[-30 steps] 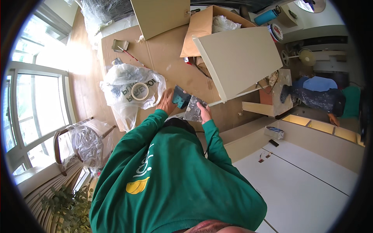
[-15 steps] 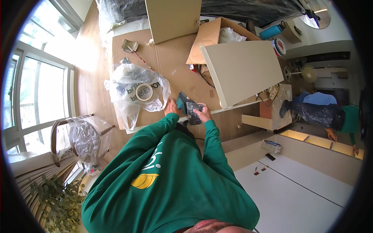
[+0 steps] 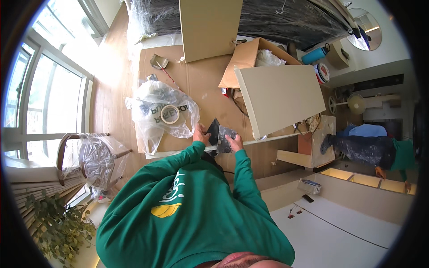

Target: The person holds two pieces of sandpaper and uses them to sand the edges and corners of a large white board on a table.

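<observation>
Daylight floods in from the windows [image 3: 56, 96] at the left of the frame, and across the upper middle runs a worktop covered with brown cardboard [image 3: 212, 96]. A clear plastic bag [image 3: 145, 99] with a tape roll [image 3: 161, 115] on top lies left of centre; a beige panel [image 3: 281, 98] leans toward the right.

In the head view, the two flat tools are at the centre, by the worktop's near edge. The left hand [image 3: 201, 135] pinches the lower part of a dark pointed blade [image 3: 214, 128]; the right hand [image 3: 235, 144] clasps a grey speckled plate [image 3: 224, 136], fingers over its face. I can't tell whether blade and plate touch.

Both look thin, light and stiff to me, hardly fragile, though the speckles could be dried, gritty residue. I'd grip them well back from the exposed edges, which may be sharp.
</observation>
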### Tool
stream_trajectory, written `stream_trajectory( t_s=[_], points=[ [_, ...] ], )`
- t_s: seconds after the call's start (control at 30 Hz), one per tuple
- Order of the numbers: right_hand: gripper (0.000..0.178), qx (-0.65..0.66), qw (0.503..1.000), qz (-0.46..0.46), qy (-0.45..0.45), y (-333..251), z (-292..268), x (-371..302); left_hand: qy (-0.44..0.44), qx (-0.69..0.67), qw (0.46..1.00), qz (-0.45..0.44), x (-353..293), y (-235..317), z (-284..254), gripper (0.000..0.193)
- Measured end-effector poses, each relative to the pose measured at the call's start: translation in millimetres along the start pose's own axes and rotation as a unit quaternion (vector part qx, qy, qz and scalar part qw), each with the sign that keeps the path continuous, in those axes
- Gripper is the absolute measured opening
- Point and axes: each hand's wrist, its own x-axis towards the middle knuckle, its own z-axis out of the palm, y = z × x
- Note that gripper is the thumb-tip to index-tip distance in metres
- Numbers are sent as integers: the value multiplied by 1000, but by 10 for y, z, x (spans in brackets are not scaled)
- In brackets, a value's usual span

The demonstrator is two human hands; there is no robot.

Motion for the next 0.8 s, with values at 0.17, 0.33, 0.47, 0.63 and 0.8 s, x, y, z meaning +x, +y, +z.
stream_trajectory(
  t_s=[0.17,0.33,0.47,0.63,0.8],
  points=[
    [42,187,981,42,34,45,-115,-195,8,3,1000,4,273,597,-279,20],
    [23,-202,972,-108,50,-307,-71,-384,-24,56,997,-41,477,271,-400,32],
    [21,-301,928,-221,6,-687,134,-642,-43,-24,990,-132,342,245,-353,32],
    [27,-365,911,-188,-27,-629,446,-638,-76,-91,965,-233,167,229,-158,37],
    [28,-372,906,-198,-33,-594,591,-518,-104,145,973,-145,181,-449,5,54]
  ],
)
